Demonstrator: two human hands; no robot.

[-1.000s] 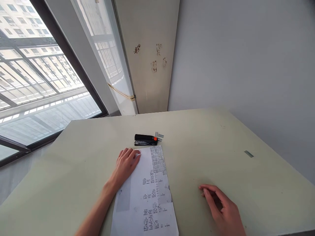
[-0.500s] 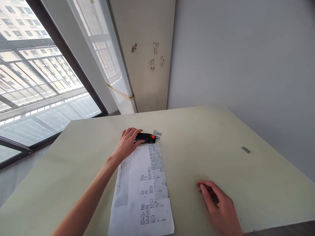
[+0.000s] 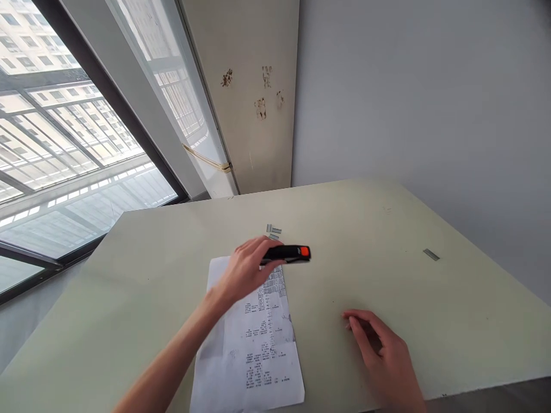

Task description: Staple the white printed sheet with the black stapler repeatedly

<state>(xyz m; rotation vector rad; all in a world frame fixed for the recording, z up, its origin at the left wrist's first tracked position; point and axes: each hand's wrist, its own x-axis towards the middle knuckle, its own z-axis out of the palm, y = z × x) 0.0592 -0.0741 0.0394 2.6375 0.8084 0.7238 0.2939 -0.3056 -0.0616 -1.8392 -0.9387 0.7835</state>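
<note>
My left hand [image 3: 247, 269] grips a black stapler [image 3: 289, 253] with an orange-red end, raised over the top of the printed paper [image 3: 253, 344]. The stapler's orange-red end points right, past the paper's upper right corner. Under the hand and stapler, part of the paper's upper print is hidden. My right hand [image 3: 381, 353] rests near the table's front edge, right of the paper. Its thumb and fingertips are pressed together, and whatever may be between them is too small or hidden to make out.
Several small strips of staples [image 3: 274, 230] lie beyond the paper. Another staple strip [image 3: 431, 254] lies at the right of the pale table [image 3: 353, 229]. A grey wall [image 3: 413, 97] stands behind the table, a window [image 3: 77, 132] at the left.
My left hand has lifted the stapler off the table and brought it right and nearer, over the paper's top edge. My right hand has barely moved.
</note>
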